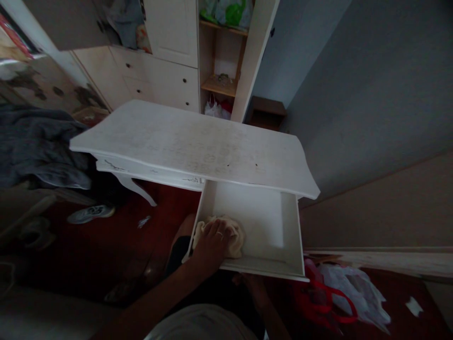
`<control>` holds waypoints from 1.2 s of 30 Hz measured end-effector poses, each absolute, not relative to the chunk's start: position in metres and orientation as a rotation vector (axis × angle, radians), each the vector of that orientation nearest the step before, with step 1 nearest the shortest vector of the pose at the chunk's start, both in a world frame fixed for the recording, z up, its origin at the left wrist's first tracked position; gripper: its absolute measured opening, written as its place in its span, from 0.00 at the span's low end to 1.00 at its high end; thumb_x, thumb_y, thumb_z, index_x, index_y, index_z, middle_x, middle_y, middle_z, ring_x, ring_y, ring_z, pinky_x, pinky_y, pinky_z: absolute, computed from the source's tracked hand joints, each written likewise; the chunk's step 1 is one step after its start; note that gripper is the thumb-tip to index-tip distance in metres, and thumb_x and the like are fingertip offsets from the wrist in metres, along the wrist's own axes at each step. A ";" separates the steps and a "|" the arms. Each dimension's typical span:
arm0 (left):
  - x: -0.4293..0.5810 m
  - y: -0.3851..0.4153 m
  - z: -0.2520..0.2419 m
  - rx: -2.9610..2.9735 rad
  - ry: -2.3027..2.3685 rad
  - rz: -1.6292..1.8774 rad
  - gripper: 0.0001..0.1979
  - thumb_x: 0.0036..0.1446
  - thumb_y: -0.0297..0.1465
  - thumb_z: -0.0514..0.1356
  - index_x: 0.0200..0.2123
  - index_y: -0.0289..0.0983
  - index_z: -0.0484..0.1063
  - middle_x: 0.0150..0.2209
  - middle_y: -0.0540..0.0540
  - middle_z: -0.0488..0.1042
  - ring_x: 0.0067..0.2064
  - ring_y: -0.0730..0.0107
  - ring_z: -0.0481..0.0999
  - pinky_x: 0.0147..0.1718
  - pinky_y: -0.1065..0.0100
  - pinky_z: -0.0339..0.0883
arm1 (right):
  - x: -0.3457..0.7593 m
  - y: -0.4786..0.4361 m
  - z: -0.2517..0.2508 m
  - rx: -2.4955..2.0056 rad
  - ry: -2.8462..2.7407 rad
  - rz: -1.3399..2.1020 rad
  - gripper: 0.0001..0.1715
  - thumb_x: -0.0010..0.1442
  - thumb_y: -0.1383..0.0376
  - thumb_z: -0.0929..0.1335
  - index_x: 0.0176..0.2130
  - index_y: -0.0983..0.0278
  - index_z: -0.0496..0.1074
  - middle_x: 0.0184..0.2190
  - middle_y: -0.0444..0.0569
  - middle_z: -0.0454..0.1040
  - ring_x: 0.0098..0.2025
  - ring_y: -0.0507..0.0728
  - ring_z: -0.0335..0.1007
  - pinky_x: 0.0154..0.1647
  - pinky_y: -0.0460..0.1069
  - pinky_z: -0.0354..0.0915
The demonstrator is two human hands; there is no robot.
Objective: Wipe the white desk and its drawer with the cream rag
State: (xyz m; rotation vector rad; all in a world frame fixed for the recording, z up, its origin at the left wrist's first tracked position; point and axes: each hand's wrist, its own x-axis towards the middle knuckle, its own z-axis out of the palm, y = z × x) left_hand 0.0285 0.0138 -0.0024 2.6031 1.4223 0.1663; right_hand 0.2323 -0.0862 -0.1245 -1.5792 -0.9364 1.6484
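Observation:
A cream cloth (236,238) lies bunched in the front left corner of a pulled-out white drawer (292,236). My left hand (213,241), with a ring on one finger, presses down on the cloth and grips it against the drawer's floor. Below the drawer's front edge is my right hand (249,282); its fingers are partly hidden in shadow, and whether it touches the drawer front is unclear. Above the drawer spreads the white tabletop (155,127), with grey smudges and a few small dark specks.
Behind the table stands a white wardrobe (171,30) with shelves and drawers. Grey bedding (38,141) is heaped at left. A shoe (91,214) lies on the dark red floor. At lower right sit a red bag (318,295) and white plastic bags (354,288).

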 end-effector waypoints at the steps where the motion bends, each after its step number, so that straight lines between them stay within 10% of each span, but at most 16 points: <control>1: 0.029 0.017 -0.002 2.563 1.442 0.128 0.27 0.59 0.37 0.61 0.61 0.41 0.64 0.64 0.38 0.64 0.67 0.48 0.59 0.63 0.48 0.55 | 0.232 -0.086 -0.125 -1.586 -0.927 1.653 0.36 0.48 0.33 0.67 0.25 0.62 0.81 0.28 0.55 0.81 0.34 0.65 0.77 0.42 0.58 0.70; 6: 0.037 0.031 -0.012 2.379 1.608 -0.080 0.48 0.47 0.42 0.70 0.67 0.35 0.55 0.67 0.27 0.56 0.67 0.36 0.56 0.62 0.44 0.56 | 0.230 -0.088 -0.134 -1.624 -0.844 1.639 0.41 0.42 0.30 0.68 0.24 0.63 0.81 0.28 0.57 0.81 0.33 0.65 0.76 0.41 0.59 0.69; 21: 0.061 0.090 -0.036 2.378 2.034 0.247 0.29 0.64 0.23 0.46 0.68 0.33 0.55 0.70 0.31 0.51 0.69 0.43 0.52 0.63 0.40 0.51 | 0.229 -0.087 -0.141 -1.543 -0.805 1.649 0.34 0.44 0.34 0.71 0.25 0.63 0.80 0.26 0.55 0.80 0.31 0.64 0.76 0.39 0.59 0.70; 36: 0.129 0.154 -0.039 1.495 2.309 0.907 0.21 0.62 0.30 0.53 0.58 0.32 0.64 0.59 0.31 0.66 0.61 0.46 0.63 0.55 0.50 0.61 | 0.223 -0.084 -0.127 -1.415 -0.729 1.686 0.30 0.46 0.38 0.72 0.25 0.63 0.79 0.24 0.52 0.79 0.30 0.61 0.74 0.37 0.55 0.68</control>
